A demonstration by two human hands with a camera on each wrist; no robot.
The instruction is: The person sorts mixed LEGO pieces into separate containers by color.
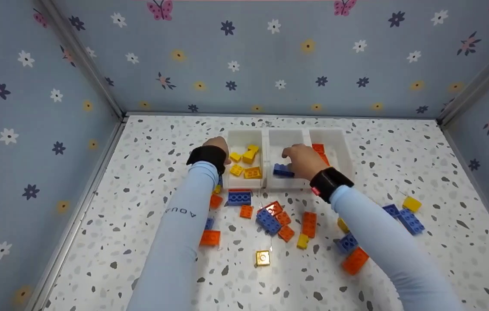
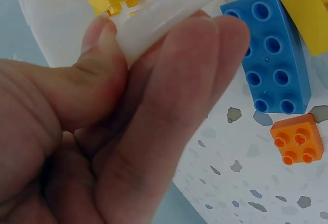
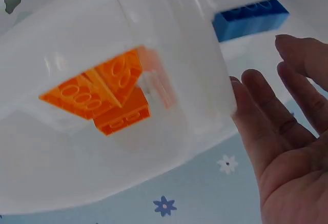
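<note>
Beyond blue sleeves (image 1: 171,242), pinching the wall (image 2: 166,15) of the left bin (image 1: 242,183) with the left hand (image 1: 220,146), holding the right hand (image 1: 307,160) loosely spread over the middle bin (image 1: 285,138), nearer to, and just right of, the blue brick (image 1: 282,170) lying crosswise at that bin's front

Bins (image 1: 287,184): smooth, translucent white plastic with soft glossy highlights.
Blue brick (image 2: 281,62): hard moulded plastic, opaque, studded above, smooth-sided, with a low sheen.
Orange brick (image 1: 309,225): similar opaque plastic, smooth-faced.
Tabletop (image 1: 149,172): smooth, stone-speckled, glossy where light reflects.
Wall panels (image 1: 266,67): smooth, printed, mostly matt; material uncertain.
Corner rail (image 1: 84,58): metal-looking, dull grey.
Sleeves (image 1: 174,244): matt, close-fitting cloth.
Wristbands (image 1: 205,155): black, matt, fabric-like.
</note>
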